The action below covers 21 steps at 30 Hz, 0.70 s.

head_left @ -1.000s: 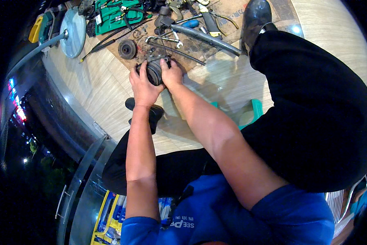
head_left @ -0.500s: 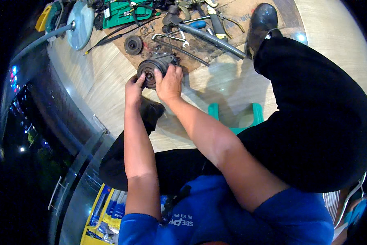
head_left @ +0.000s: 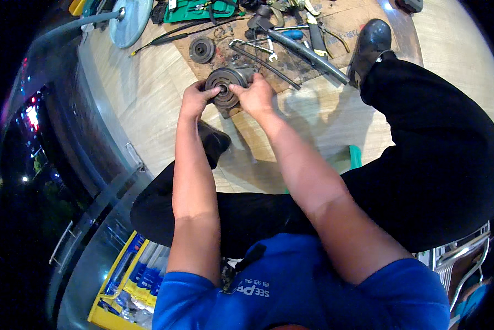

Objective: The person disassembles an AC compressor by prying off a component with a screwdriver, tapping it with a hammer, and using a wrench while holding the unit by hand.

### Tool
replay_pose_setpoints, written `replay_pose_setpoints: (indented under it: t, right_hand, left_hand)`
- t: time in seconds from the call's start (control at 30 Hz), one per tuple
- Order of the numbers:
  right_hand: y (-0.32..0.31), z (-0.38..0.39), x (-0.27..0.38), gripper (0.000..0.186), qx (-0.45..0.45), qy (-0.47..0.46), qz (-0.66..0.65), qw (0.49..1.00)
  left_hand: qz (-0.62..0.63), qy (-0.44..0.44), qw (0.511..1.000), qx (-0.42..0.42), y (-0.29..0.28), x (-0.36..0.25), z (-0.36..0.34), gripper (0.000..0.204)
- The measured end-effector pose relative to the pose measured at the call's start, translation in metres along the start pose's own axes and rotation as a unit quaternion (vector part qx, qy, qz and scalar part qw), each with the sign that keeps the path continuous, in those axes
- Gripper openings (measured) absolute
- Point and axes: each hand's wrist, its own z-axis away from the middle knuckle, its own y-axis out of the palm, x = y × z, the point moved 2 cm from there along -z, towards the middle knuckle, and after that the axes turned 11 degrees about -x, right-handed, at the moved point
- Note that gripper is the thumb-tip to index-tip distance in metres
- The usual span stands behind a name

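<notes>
Gripping a grooved pulley assembly right over the cardboard's near corner. Left hand and right hand have fingers curled round opposite sides, both thumbs on the hub, probably so it sits steady, face up. Loose round metal disc's parked near the left edge; a pipe reaches the near edge.

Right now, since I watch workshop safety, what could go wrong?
The grooved wheel might slip from the left hand and right hand, whose thumbs sit near its centre. If dropped, it could strike the nearby left shoe. With no gloves on, skin could get nicked on its rim.
</notes>
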Motion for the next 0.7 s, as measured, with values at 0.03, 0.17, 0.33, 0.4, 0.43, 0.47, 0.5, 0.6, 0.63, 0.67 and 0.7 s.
replay_pose_setpoints:
  t: [0.03,0.17,0.33,0.4,0.43,0.47,0.5,0.6,0.63,0.67,0.7]
  right_hand:
    - [-0.004,-0.002,0.0,0.051,0.017,0.002,-0.01,1.0]
    - [-0.004,-0.004,-0.012,0.05,-0.013,-0.158,0.024,0.987]
    - [0.003,-0.01,-0.014,0.05,0.005,-0.089,0.073,0.993]
    - [0.001,-0.009,-0.01,0.047,0.029,-0.077,0.061,0.995]
    - [-0.001,-0.01,-0.008,0.045,0.039,-0.07,0.055,0.995]
    - [-0.001,-0.019,-0.019,0.036,0.068,0.032,-0.049,0.996]
    - [-0.005,-0.026,-0.027,0.035,0.025,-0.033,0.002,0.999]
    - [-0.019,-0.039,-0.046,0.044,0.017,-0.17,0.204,0.964]
    - [-0.018,-0.033,-0.042,0.051,0.029,-0.195,0.225,0.954]
    - [-0.013,-0.024,-0.038,0.059,0.044,-0.22,0.244,0.944]
    - [-0.006,-0.017,-0.033,0.068,0.058,-0.244,0.263,0.932]
  left_hand:
    - [-0.012,0.014,1.0,-0.007,0.002,-0.001,0.001,0.046]
    - [-0.021,0.087,0.996,-0.014,0.006,0.003,0.003,0.045]
    - [-0.064,0.125,0.989,-0.038,0.005,0.012,0.003,0.048]
    - [-0.051,0.113,0.991,-0.044,-0.003,0.017,0.004,0.048]
    - [-0.036,0.103,0.993,-0.044,-0.008,0.025,0.001,0.048]
    - [-0.02,0.099,0.994,-0.039,-0.006,0.026,-0.003,0.048]
    - [0.008,0.091,0.992,-0.087,-0.004,0.028,-0.006,0.049]
    - [0.09,0.047,0.972,-0.211,-0.004,0.057,-0.009,0.052]
    - [0.163,0.007,0.968,-0.189,-0.003,0.07,-0.008,0.053]
    - [0.24,-0.025,0.957,-0.159,-0.001,0.079,-0.007,0.055]
    - [0.316,-0.057,0.938,-0.128,0.001,0.087,-0.007,0.057]
